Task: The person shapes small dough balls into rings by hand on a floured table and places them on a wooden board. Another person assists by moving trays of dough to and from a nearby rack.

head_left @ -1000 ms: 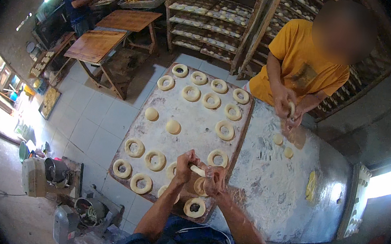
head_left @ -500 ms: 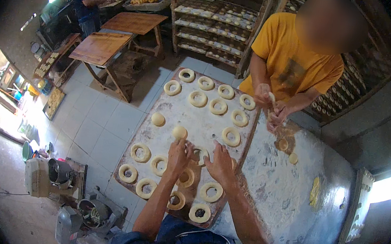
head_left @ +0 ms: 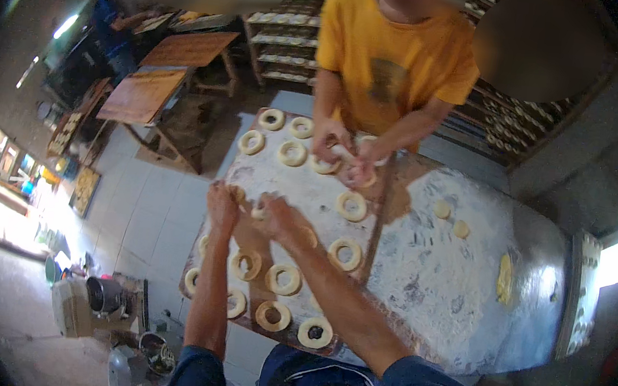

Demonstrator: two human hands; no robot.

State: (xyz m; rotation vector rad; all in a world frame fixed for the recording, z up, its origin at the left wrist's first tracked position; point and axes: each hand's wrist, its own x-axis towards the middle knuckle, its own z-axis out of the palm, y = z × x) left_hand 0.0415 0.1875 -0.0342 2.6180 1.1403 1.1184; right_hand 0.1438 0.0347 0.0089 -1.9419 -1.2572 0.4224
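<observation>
My left hand (head_left: 223,205) has its fingers closed around a pale dough ball (head_left: 237,193) at the left side of a floured board (head_left: 291,187). Beside it, my right hand (head_left: 281,219), slightly blurred, curls its fingertips onto a second dough ball (head_left: 257,211), which they partly cover. Several dough rings lie on the board, among them one ring (head_left: 283,280) close to me and another ring (head_left: 292,153) toward the far side. My right forearm partly hides a ring (head_left: 308,237), and my left forearm covers parts of others.
Across the board a person in a yellow shirt (head_left: 396,60) works a dough strip (head_left: 344,152) in both hands above the far rings. A floured metal table (head_left: 442,280) adjoins on the right, with small dough pieces (head_left: 443,209). Wooden tables (head_left: 143,95) and mixers (head_left: 102,296) stand left.
Both my hands have moved left and away from me, from a dough ring to the two dough balls. The other person's hands have come over the far part of the board.
</observation>
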